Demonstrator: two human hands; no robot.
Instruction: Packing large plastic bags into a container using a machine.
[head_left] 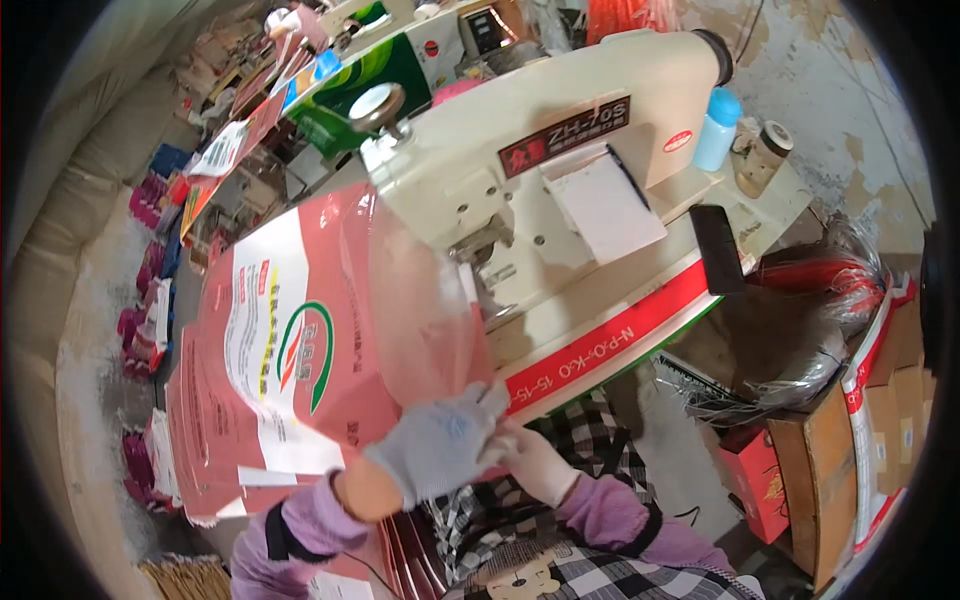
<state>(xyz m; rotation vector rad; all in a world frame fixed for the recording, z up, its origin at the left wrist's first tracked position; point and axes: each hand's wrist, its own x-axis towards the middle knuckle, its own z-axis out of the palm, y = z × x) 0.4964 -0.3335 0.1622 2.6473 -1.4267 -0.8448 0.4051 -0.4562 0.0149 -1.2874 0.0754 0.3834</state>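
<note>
My left hand (pixel 440 440), in a grey knitted glove, is closed over the near edge of a clear plastic bag (pixel 425 300), with the fingers folded down on the film. My right hand (pixel 535 462), bare, sits just beside it and touches it; its fingertips pinch the same edge of the bag from the other side, so both hands meet at one spot.

The bag rises from my hands toward the sewing machine (pixel 540 170), a cream-coloured one with a dark label on its arm, and the film lies against the machine's front near the needle part. Through the plastic I see the pink printed sack (pixel 290 350) behind it, with a white panel and a green and red emblem. More of these pink sacks are stacked under it to my left.

The machine stands on a table (pixel 600 350) with a red strip along its near edge. A black flat thing (pixel 717 250) lies on the table at the machine's right end, and a blue bottle (pixel 718 128) stands behind it. To my right, a cardboard box (pixel 830 470) sits on the floor.
</note>
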